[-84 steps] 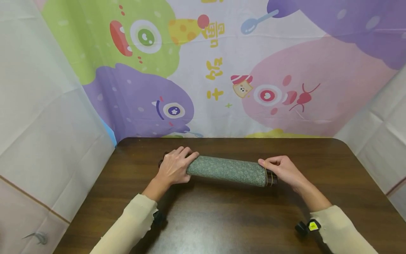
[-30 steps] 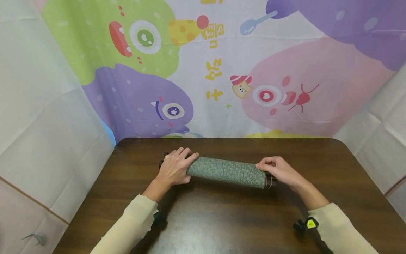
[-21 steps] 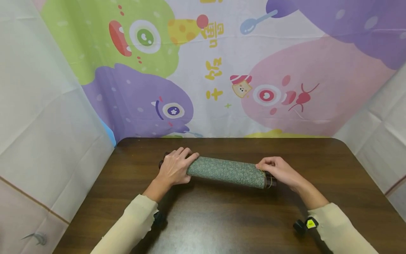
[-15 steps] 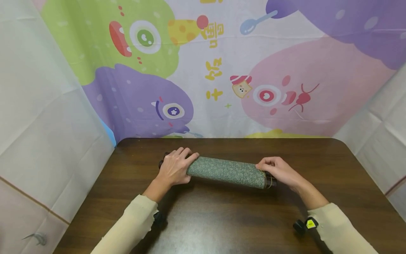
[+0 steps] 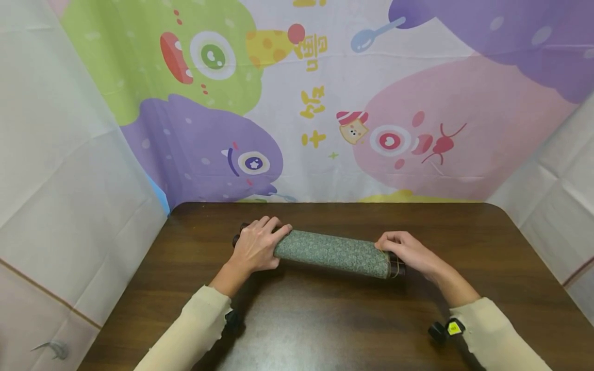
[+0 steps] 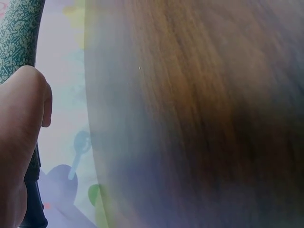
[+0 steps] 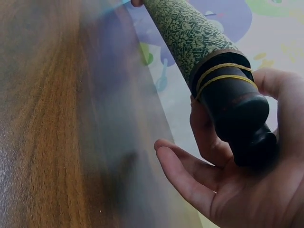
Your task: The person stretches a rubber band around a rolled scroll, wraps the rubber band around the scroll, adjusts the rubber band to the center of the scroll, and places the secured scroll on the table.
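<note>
Green cloth (image 5: 320, 247) is covering the scroll (image 5: 343, 256), which the head view is showing over the bench (image 5: 297, 319), the left hand (image 5: 254, 245) grasping its left end, the right hand (image 5: 410, 252) pinching near its right. The left wrist view is showing a dark knob (image 6: 34, 209) beyond that left end; the right wrist view, yellow cord (image 7: 228, 76) looping the other end, apparently pinched by the fingers (image 7: 270, 81). Probably light and stiff, the scroll is likely offering surer hold on its cloth than on the smooth knob.

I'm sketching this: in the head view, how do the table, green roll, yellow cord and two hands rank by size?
Largest first:
Table
Green roll
Left hand and right hand: too alike to rank
Yellow cord
</note>
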Demonstrator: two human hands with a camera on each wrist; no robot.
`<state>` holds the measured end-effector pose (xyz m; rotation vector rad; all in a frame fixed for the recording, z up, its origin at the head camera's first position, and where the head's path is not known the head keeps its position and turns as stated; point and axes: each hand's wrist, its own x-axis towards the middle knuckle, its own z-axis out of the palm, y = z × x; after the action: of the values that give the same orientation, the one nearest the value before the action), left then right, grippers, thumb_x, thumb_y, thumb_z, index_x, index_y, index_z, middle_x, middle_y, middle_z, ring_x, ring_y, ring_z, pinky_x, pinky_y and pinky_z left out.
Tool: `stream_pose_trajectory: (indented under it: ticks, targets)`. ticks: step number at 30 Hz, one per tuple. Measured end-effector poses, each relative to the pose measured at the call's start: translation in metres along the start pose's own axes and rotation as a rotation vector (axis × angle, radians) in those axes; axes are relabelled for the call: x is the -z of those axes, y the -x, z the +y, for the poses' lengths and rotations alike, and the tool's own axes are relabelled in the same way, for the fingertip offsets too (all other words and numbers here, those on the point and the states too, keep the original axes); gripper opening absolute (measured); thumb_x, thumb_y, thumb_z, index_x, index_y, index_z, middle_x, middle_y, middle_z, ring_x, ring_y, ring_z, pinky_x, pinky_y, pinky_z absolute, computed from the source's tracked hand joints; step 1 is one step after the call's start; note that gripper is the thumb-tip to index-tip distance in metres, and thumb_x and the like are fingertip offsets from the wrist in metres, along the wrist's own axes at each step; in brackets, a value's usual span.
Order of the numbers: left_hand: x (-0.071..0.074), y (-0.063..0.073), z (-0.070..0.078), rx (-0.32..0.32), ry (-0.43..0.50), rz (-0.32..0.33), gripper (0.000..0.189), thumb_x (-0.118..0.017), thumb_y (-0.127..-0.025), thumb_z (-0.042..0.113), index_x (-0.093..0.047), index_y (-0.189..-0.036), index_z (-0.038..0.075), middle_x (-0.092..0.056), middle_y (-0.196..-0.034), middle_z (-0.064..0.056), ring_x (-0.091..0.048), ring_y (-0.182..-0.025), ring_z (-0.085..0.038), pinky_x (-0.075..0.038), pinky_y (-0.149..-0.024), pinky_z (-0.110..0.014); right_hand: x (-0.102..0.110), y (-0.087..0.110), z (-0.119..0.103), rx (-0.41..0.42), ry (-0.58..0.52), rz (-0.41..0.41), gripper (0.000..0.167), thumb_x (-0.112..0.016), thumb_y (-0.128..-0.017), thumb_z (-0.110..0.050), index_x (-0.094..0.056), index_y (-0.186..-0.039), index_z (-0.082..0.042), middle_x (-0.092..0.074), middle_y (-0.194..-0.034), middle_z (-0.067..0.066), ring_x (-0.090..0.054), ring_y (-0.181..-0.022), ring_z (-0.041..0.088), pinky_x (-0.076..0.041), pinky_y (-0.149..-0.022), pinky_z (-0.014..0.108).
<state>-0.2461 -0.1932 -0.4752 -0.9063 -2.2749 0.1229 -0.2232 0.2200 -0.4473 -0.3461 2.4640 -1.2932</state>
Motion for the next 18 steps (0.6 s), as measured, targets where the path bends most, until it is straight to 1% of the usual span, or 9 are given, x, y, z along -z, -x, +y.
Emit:
stream_pose_trajectory:
  ticks: [2, 5, 8, 9, 12, 18]
  targets:
    - [0.0002, -0.0002, 0.0004, 0.000, 0.002, -0.001, 0.077, -0.095, -0.056, 0.032, -0.076, -0.130, 0.022, -0.074, -0.111, -0.005, -0.075, -0.096, -0.027, -0.067, -0.074, -0.042, -0.0005, 0.0001, 0.0004, 0.009, 0.000, 0.008, 0.032, -0.054, -0.112, -0.030, -0.074, -0.117, -0.005, -0.071, -0.146, 0.021, -0.066, -0.132, 0.031, -0.051, -0.105, 0.044]
    - [0.0005, -0.0001, 0.0005, 0.003, -0.001, -0.007, 0.077, -0.095, -0.056, 0.032, -0.076, -0.130, 0.023, -0.074, -0.112, -0.005, -0.074, -0.096, -0.026, -0.067, -0.075, -0.042, -0.0019, 0.0000, 0.0000, -0.001, -0.037, 0.041, 0.025, -0.059, -0.109, -0.029, -0.066, -0.117, -0.007, -0.070, -0.133, 0.018, -0.064, -0.113, 0.024, -0.049, -0.094, 0.039]
    - [0.0008, 0.0002, 0.0004, 0.007, -0.006, -0.013, 0.077, -0.095, -0.057, 0.033, -0.076, -0.130, 0.023, -0.074, -0.112, -0.004, -0.074, -0.097, -0.026, -0.067, -0.076, -0.041, -0.0028, -0.0005, 0.0002, 0.008, -0.073, 0.059, 0.021, -0.061, -0.107, -0.026, -0.060, -0.116, -0.008, -0.067, -0.127, 0.015, -0.063, -0.106, 0.020, -0.049, -0.090, 0.037]
    - [0.0007, 0.0003, 0.0003, 0.007, -0.006, -0.014, 0.077, -0.095, -0.057, 0.033, -0.076, -0.130, 0.023, -0.074, -0.112, -0.004, -0.074, -0.097, -0.026, -0.067, -0.076, -0.041, -0.0030, -0.0006, 0.0004, 0.010, -0.082, 0.060, 0.020, -0.061, -0.107, -0.025, -0.059, -0.116, -0.008, -0.066, -0.126, 0.015, -0.062, -0.106, 0.020, -0.049, -0.090, 0.037]
    - [0.0005, 0.0002, 0.0004, 0.005, -0.003, -0.017, 0.076, -0.096, -0.058, 0.033, -0.076, -0.131, 0.023, -0.074, -0.112, -0.005, -0.074, -0.097, -0.026, -0.067, -0.076, -0.042, -0.0029, -0.0007, 0.0024, 0.039, -0.087, 0.046, 0.017, -0.057, -0.109, -0.021, -0.062, -0.115, -0.006, -0.067, -0.131, 0.016, -0.065, -0.114, 0.020, -0.051, -0.095, 0.038]
    - [-0.0003, 0.0010, 0.0010, 0.000, -0.010, 0.007, 0.076, -0.096, -0.056, 0.032, -0.077, -0.129, 0.022, -0.074, -0.111, -0.005, -0.074, -0.095, -0.027, -0.067, -0.076, -0.042, -0.0025, 0.0003, 0.0055, 0.098, -0.093, 0.011, 0.018, -0.060, -0.111, -0.019, -0.064, -0.119, -0.003, -0.065, -0.123, 0.012, -0.061, -0.107, 0.019, -0.052, -0.094, 0.038]
